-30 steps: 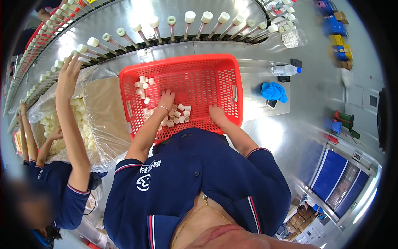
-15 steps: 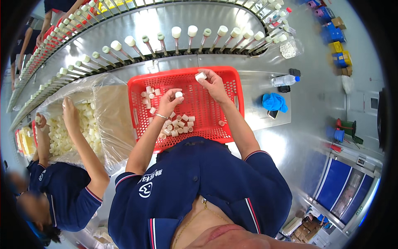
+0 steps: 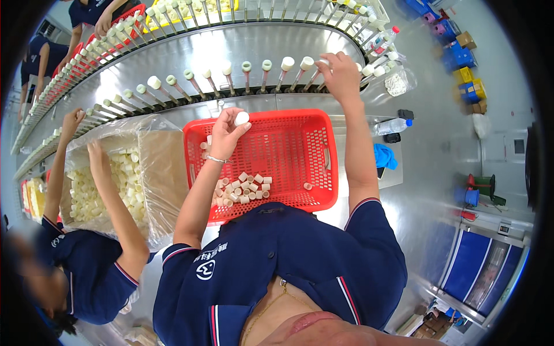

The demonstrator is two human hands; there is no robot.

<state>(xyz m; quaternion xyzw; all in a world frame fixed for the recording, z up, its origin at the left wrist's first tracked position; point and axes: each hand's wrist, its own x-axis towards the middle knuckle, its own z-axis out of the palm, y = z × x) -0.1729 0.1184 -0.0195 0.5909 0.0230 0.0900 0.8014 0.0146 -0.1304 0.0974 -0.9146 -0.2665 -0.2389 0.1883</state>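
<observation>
My left hand is raised over the far left of a red perforated basket, pinching a short white cap between thumb and fingers. Past the basket's far right corner, my right hand reaches to the row of upright rods along the curved metal track. Its fingertips close on a small white cap at the top of one rod, which they partly hide. Other rods near it carry white caps, and some have pale green tips. Loose cream caps lie in the basket's near left part.
On my left a co-worker has one hand at the rods and another over a plastic-lined box of cream caps. To the right lie a clear bottle, a blue cloth and a plastic bag.
My right hand has gone from above the basket, where it held a white cap, forward and right to the rods. My left hand still holds its cap. The co-worker's hand has reached the rods.
</observation>
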